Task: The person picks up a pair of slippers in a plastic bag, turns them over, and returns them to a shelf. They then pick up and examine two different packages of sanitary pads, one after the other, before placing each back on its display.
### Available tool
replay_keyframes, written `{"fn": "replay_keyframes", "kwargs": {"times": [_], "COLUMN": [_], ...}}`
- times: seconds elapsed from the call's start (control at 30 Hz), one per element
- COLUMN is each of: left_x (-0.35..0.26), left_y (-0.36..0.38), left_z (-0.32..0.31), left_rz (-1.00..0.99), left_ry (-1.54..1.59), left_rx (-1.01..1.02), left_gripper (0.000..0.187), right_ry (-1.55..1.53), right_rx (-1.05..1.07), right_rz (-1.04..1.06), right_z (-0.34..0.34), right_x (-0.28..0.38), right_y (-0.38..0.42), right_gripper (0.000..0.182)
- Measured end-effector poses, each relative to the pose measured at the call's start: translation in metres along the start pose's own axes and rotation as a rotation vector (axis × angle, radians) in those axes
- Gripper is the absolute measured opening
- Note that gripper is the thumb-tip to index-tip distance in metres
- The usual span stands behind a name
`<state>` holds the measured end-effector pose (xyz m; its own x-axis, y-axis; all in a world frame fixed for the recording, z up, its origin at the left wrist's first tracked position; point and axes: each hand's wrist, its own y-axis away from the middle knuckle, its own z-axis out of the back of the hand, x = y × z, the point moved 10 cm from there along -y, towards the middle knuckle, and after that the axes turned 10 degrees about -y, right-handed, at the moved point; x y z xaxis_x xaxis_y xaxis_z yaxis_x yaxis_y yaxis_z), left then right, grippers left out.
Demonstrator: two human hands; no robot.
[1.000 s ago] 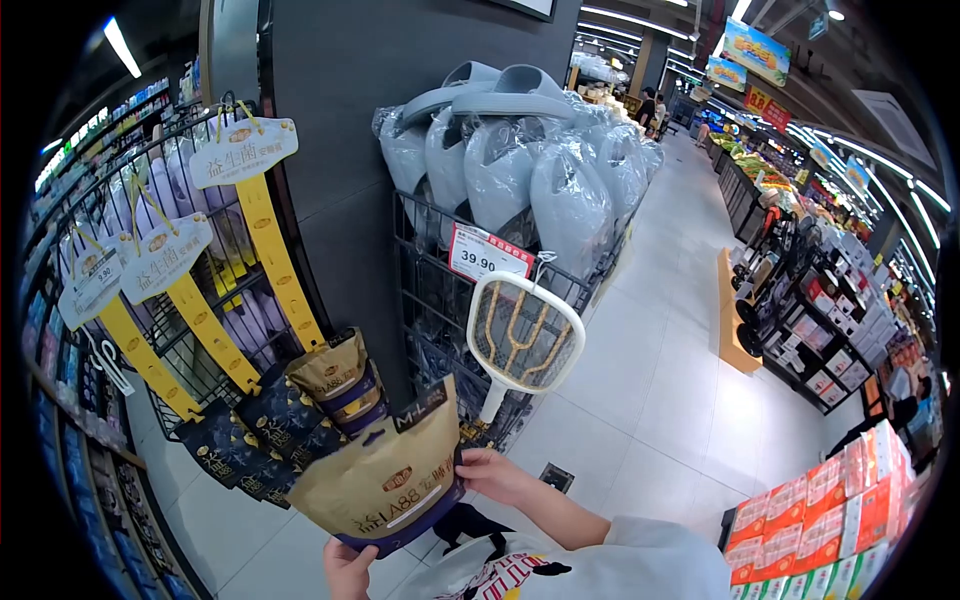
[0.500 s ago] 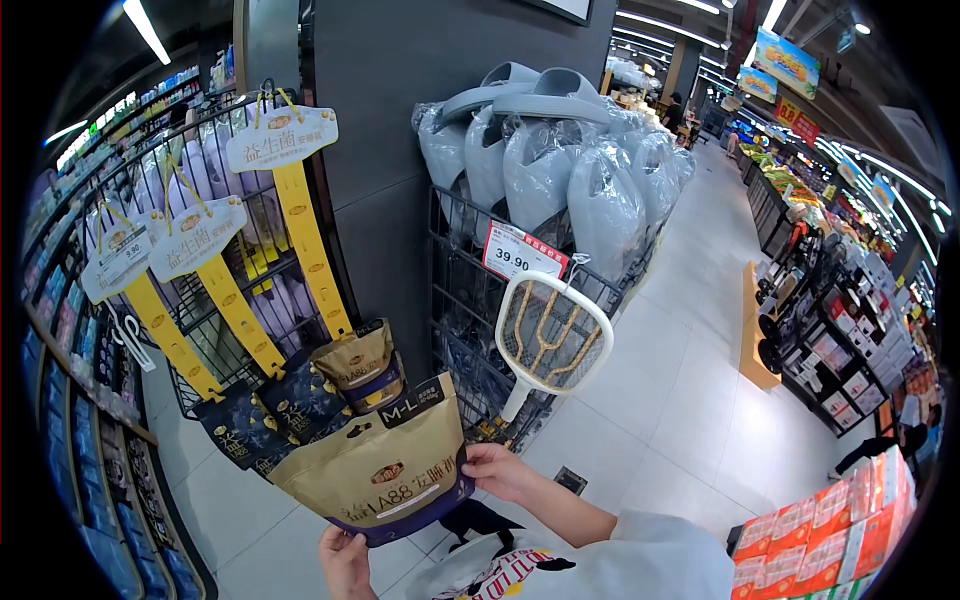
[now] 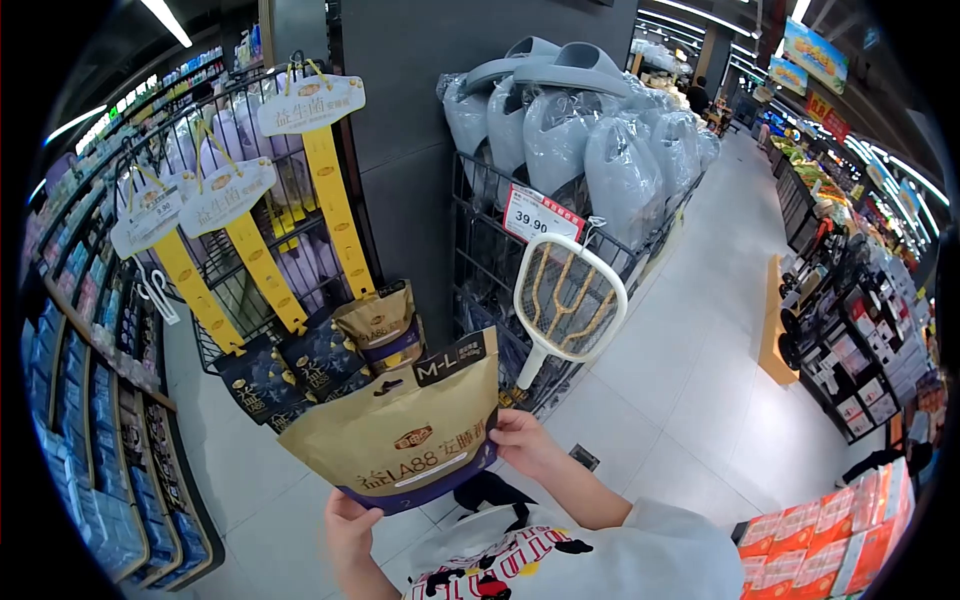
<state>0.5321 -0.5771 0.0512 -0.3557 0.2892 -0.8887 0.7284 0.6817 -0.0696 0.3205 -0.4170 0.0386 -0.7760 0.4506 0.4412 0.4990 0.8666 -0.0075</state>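
A large gold and purple package [image 3: 400, 440] marked M-L and LA88 is held up in front of my body, its printed front towards me. My left hand [image 3: 352, 522] grips its lower left edge, the thumb on the front. On the right edge, my right hand [image 3: 522, 440] is closed around the side, its other fingers partly hidden behind. Just beyond the package hang a smaller gold package [image 3: 380, 330] and several dark blue packages [image 3: 322, 360], at the lower ends of yellow hanging strips [image 3: 335, 210].
A wire basket [image 3: 480, 240] piled with grey slippers in plastic [image 3: 560, 140] stands ahead, a white mosquito racket [image 3: 570, 300] hanging on it. Stocked shelves [image 3: 100, 470] run along the left. Orange and white cartons [image 3: 830, 530] are stacked at the lower right, beside the tiled aisle [image 3: 670, 390].
The package has risen slightly and shifted right in view, with both hands still on it. The surroundings have also shifted up and right as the head view moved.
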Motion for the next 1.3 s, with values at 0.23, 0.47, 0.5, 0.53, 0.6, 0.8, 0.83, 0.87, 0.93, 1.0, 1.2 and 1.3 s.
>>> {"fn": "replay_keyframes", "kwargs": {"times": [0.23, 0.47, 0.5, 0.53, 0.6, 0.8, 0.83, 0.87, 0.93, 1.0, 1.2, 1.3], "left_x": [-0.001, -0.006, -0.006, -0.004, -0.005, -0.011, -0.003, -0.002, -0.006, -0.008, -0.014, -0.041], "left_y": [0.024, 0.048, 0.052, 0.056, 0.061, 0.059, 0.059, 0.060, 0.055, 0.045, 0.036, 0.033], "left_z": [-0.012, 0.018, 0.020, 0.024, 0.029, 0.021, 0.026, 0.031, 0.020, 0.016, -0.004, -0.027], "left_rz": [0.033, -0.015, -0.018, 0.003, 0.011, -0.092, -0.046, -0.051, -0.168, -0.204, -0.357, -0.368], "left_ry": [-0.381, -0.299, -0.294, -0.312, -0.348, -0.247, -0.259, -0.262, -0.356, -0.469, -0.702, -1.071], "left_rx": [0.031, -0.133, -0.144, -0.173, -0.202, -0.229, -0.216, -0.224, -0.099, -0.051, 0.025, -0.006], "left_gripper": [0.059, 0.049, 0.049, 0.048, 0.047, 0.052, 0.061, 0.061, 0.074, 0.091, 0.129, 0.113], "right_ry": [-0.093, 0.043, 0.048, 0.120, 0.176, 0.766, 0.763, 0.720, 0.690, 0.558, 0.598, 0.635], "right_rx": [-0.007, 0.002, 0.005, 0.060, 0.133, 0.090, 0.102, 0.090, 0.076, 0.146, 0.068, 0.043], "right_rz": [-0.114, -0.099, -0.110, -0.095, -0.075, -0.253, -0.262, -0.244, -0.224, -0.122, -0.078, -0.077], "right_z": [-0.007, -0.026, -0.027, -0.033, -0.044, -0.041, -0.039, -0.036, -0.032, -0.049, -0.028, -0.017], "right_x": [-0.032, -0.048, -0.050, -0.050, -0.052, -0.078, -0.081, -0.081, -0.076, -0.063, -0.043, -0.041], "right_y": [0.010, 0.000, -0.001, -0.001, -0.001, -0.002, -0.004, -0.005, -0.011, -0.015, -0.005, 0.003], "right_gripper": [0.027, 0.033, 0.033, 0.040, 0.047, 0.058, 0.058, 0.057, 0.057, 0.055, 0.059, 0.063]}}
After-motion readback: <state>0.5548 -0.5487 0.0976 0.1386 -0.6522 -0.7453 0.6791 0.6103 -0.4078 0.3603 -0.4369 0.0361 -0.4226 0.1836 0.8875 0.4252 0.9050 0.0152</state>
